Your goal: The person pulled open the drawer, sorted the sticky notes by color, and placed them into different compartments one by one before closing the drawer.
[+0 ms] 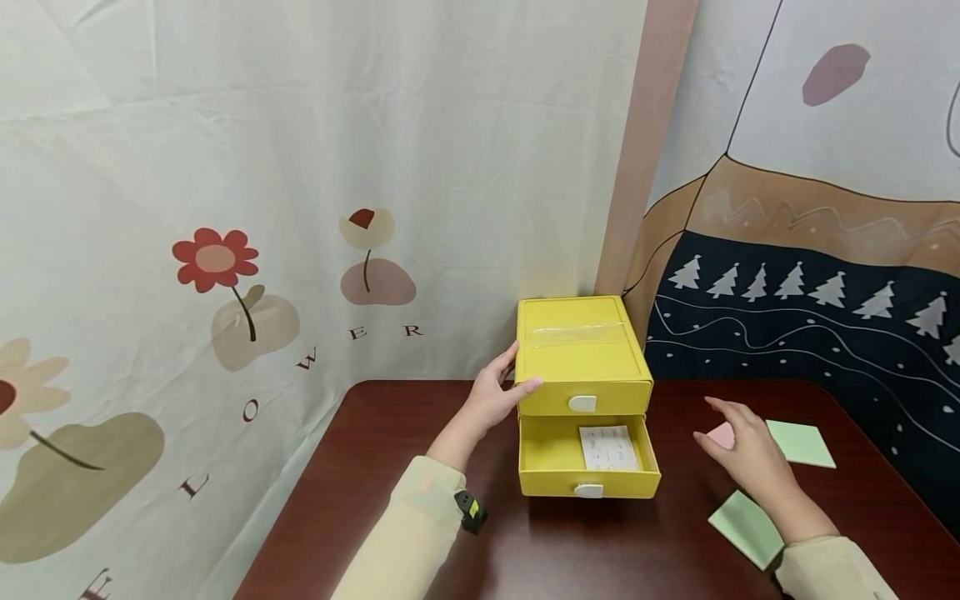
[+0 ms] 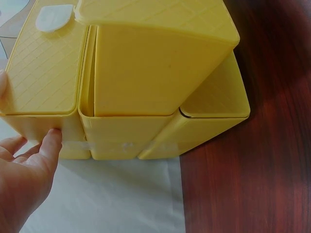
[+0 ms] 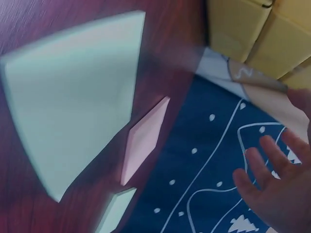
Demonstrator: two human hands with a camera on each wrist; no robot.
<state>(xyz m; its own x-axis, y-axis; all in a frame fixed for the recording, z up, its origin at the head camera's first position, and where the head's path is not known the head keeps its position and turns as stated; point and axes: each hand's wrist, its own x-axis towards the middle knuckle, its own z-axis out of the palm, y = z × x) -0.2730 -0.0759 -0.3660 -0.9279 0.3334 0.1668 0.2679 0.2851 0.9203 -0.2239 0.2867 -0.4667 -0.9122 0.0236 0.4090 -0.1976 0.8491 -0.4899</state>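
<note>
A yellow drawer box [image 1: 577, 342] stands at the table's back edge, with a drawer [image 1: 551, 483] under its top one pulled out. White printed paper [image 1: 609, 448] lies inside. My left hand [image 1: 495, 396] rests on the box's left front corner, fingers along the side wall [image 2: 36, 127] and thumb at the upper front edge. My right hand [image 1: 750, 454] hovers right of the box, fingers spread and holding nothing. Beneath it, partly hidden in the head view, is a pink sticky-note pad [image 3: 146, 141]. Green note pads lie nearby, one behind [image 1: 801, 443] and one nearer [image 1: 746, 529].
The dark red-brown table [image 1: 600, 550] carries the box and pads. A pale printed curtain [image 1: 450, 167] hangs behind and to the left, and a dark tree-patterned cloth [image 1: 787, 333] borders the right side. White tabs [image 1: 582, 404] mark the drawer fronts.
</note>
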